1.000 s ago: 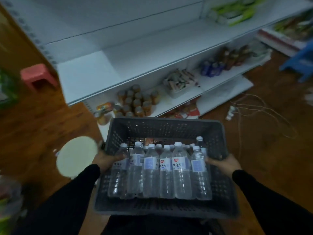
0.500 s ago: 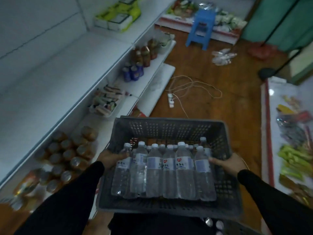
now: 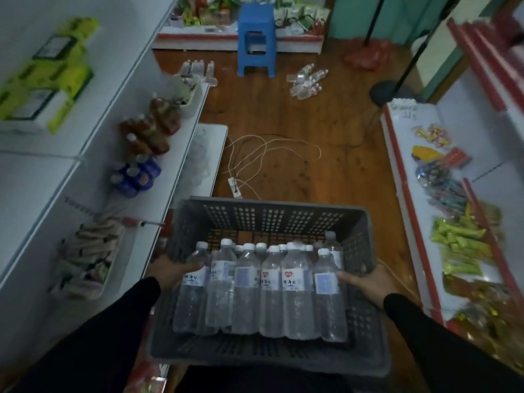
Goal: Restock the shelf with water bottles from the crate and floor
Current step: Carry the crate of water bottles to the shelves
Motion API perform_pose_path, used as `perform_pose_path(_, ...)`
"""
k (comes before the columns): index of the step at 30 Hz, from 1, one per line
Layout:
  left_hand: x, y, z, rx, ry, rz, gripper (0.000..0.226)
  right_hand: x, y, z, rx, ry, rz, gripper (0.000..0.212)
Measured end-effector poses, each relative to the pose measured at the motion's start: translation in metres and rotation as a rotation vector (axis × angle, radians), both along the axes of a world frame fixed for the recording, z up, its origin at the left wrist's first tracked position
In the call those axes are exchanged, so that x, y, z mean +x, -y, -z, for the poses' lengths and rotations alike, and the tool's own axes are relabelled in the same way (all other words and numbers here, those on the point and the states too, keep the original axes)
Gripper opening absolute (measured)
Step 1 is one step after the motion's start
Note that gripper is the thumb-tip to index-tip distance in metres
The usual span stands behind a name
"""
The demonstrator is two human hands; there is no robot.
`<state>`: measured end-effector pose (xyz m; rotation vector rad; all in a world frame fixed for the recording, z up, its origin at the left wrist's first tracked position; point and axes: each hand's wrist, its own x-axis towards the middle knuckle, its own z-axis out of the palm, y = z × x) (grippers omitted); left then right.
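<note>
Crate (image 3: pixel 272 219) of water bottles (image 3: pixel 269 293), left hand (image 3: pixel 170 272) and right hand (image 3: pixel 368 282) gripping its sides

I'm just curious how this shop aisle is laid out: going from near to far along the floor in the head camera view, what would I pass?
Grey plastic crate of water bottles → white power strip → loose cables → clear bottles lying on the floor → blue plastic stool.

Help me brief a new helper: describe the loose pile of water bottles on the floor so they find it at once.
Look down the aisle's wooden floor to the blue stool at the far end. Just right of it lies the pile of water bottles. Unlike the bottles left of the stool, which stand upright, these lie tipped on their sides.
</note>
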<state>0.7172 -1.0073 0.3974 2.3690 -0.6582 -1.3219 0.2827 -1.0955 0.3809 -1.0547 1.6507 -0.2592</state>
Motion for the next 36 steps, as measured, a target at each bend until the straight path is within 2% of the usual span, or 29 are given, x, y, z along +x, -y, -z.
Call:
perform_pose_path(1,-0.004,0.02,-0.002,-0.011,-0.011,0.006,0.054,-0.004,0.022,-0.001,-0.001,-0.007,0.008,0.086)
perform_pose_path(4,-0.006,0.077,-0.002,-0.041,-0.053,0.001,0.051,-0.013,0.086,-0.009,0.02,-0.057,-0.001,0.091)
perform_pose_path(7,0.004,0.127,0.012,0.027,-0.027,-0.002,0.088,-0.018,0.132,-0.008,0.002,-0.101,0.01,0.108)
perform_pose_path(12,0.031,0.222,0.04,0.024,-0.074,0.04,0.112,-0.008,0.196,-0.01,-0.014,-0.132,0.101,0.113)
perform_pose_path(16,0.044,0.305,0.036,0.016,-0.086,0.146,0.09,0.01,0.232,-0.014,-0.059,-0.137,0.193,0.096)
perform_pose_path(21,0.044,0.395,0.014,-0.014,-0.094,0.159,0.051,0.014,0.291,-0.008,-0.004,-0.141,0.257,0.108)
perform_pose_path(23,0.042,0.431,0.008,-0.015,-0.076,0.181,0.045,0.018,0.318,-0.015,-0.028,-0.133,0.276,0.104)
perform_pose_path(26,0.036,0.48,0.001,-0.026,-0.087,0.21,0.044,0.019,0.36,-0.025,-0.071,-0.106,0.288,0.086)
perform_pose_path(28,0.03,0.51,-0.001,-0.03,-0.079,0.217,0.043,0.015,0.393,-0.024,-0.091,-0.079,0.283,0.085)
perform_pose_path(30,0.024,0.539,0.005,-0.012,-0.078,0.204,0.044,0.007,0.433,-0.014,-0.084,-0.082,0.258,0.094)
perform_pose_path(34,0.009,0.598,0.023,0.015,-0.075,0.127,0.051,-0.014,0.534,0.014,-0.056,-0.092,0.195,0.135)
perform_pose_path(36,0.002,0.632,0.023,-0.008,-0.058,0.029,0.046,-0.021,0.592,0.013,-0.04,-0.111,0.134,0.137)
